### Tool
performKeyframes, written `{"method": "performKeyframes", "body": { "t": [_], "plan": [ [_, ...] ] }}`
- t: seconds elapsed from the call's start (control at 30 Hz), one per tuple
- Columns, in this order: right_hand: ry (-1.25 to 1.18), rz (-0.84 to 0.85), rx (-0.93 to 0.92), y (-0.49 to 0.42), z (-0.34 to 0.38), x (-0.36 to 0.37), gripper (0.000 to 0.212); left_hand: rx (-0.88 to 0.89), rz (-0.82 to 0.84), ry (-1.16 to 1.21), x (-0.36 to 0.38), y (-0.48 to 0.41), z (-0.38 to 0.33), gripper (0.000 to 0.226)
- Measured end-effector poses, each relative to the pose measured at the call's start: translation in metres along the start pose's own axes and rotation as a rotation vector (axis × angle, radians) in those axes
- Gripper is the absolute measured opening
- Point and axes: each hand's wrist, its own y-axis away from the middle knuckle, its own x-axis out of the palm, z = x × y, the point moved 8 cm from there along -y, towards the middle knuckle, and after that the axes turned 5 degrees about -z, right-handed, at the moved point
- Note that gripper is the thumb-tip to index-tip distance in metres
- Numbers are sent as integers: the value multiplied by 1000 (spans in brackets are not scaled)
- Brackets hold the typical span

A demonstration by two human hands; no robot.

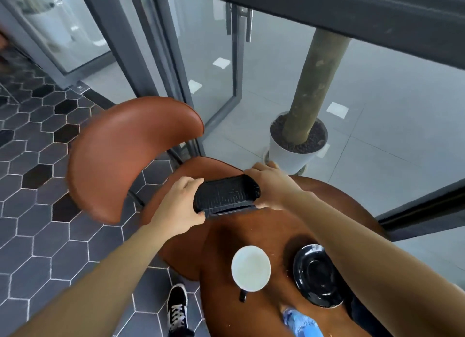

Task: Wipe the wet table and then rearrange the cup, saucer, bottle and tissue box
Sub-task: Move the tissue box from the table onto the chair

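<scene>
A black tissue box (pixel 226 195) is held over the far edge of the round brown table (pixel 254 231). My left hand (pixel 181 203) grips its left end and my right hand (pixel 271 185) grips its right end. Nearer to me a cup (pixel 250 267) with a white inside and a dark handle stands on the table. To its right lies a black saucer (pixel 317 276), partly under my right forearm. A blue bottle (pixel 302 323) shows at the bottom edge, blurred.
A brown leather chair (pixel 125 155) stands just beyond the table on the left, its seat partly under the tissue box. A white planter (pixel 292 155) with a tree trunk stands behind glass doors. My shoe (pixel 177 309) rests on the hexagon-tiled floor.
</scene>
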Motion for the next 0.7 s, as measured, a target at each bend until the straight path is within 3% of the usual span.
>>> {"method": "performKeyframes", "body": {
  "t": [0.33, 0.7],
  "plan": [
    [-3, 68, -23, -113, 103, 47, 84, -100, 48, -19, -21, -16, 146, 87],
    [41, 181, -47, -197, 129, 148, 79, -161, 211, -143, 50, -47, 243, 94]
  ]
}}
